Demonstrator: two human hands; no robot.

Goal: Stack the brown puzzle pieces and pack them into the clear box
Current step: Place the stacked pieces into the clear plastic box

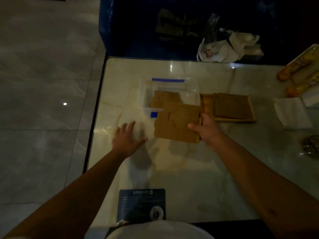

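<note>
Puzzle pieces [177, 124] gripped by right hand [207, 130], left hand [126, 138] apart

- My glossy pale marble-look table [189, 169] carries everything.
- At twelve o'clock on it, a clear plastic box with blue clips [168, 88].
- At two o'clock, just beside that, a shallow wooden tray [229, 107].
- At three o'clock, a folded white napkin [291, 114].
- At six o'clock, a dark blue printed card [141, 204].
- My left hand [126, 138] lies flat at ten o'clock.
</note>
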